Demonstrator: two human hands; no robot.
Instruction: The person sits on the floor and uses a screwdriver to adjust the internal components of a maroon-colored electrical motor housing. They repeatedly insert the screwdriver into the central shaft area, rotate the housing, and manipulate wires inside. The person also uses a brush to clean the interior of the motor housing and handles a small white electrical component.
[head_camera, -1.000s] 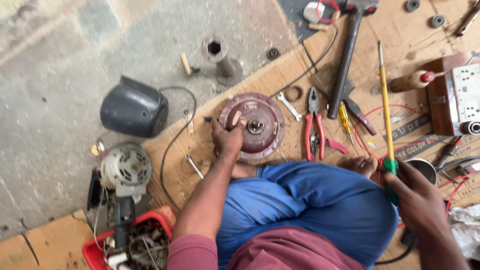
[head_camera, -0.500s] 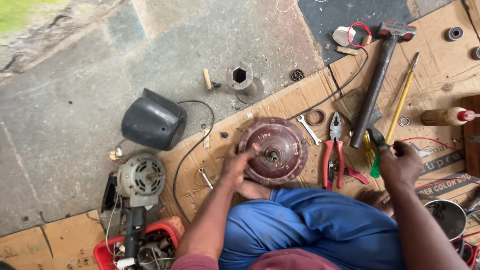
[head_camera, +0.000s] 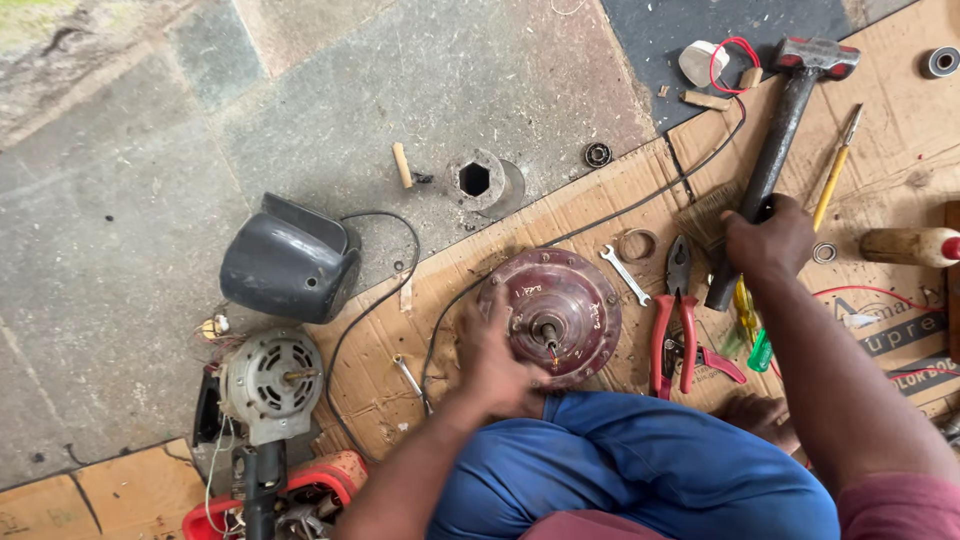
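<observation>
Hammer (head_camera: 783, 150) lies diagonally on the cardboard sheet (head_camera: 900, 130) near its upper right corner, head toward the top edge; right hand (head_camera: 768, 240) has its grip clenched around the lower handle. Left hand (head_camera: 490, 355) rests, fingers spread, on the maroon motor cover (head_camera: 565, 310) at the sheet's centre. Red-handled pliers (head_camera: 675, 320) and a small spanner (head_camera: 627, 275) lie between the two. Yellow screwdriver (head_camera: 835, 170) lies just right of the hammer.

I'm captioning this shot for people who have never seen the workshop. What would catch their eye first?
Probably the round maroon motor housing at centre, on cardboard, steadied by the left hand. Next, the right hand gripping the handle of a big hammer at upper right. At left, a dark grey cover sits on the stone floor above a small bare motor.
</observation>
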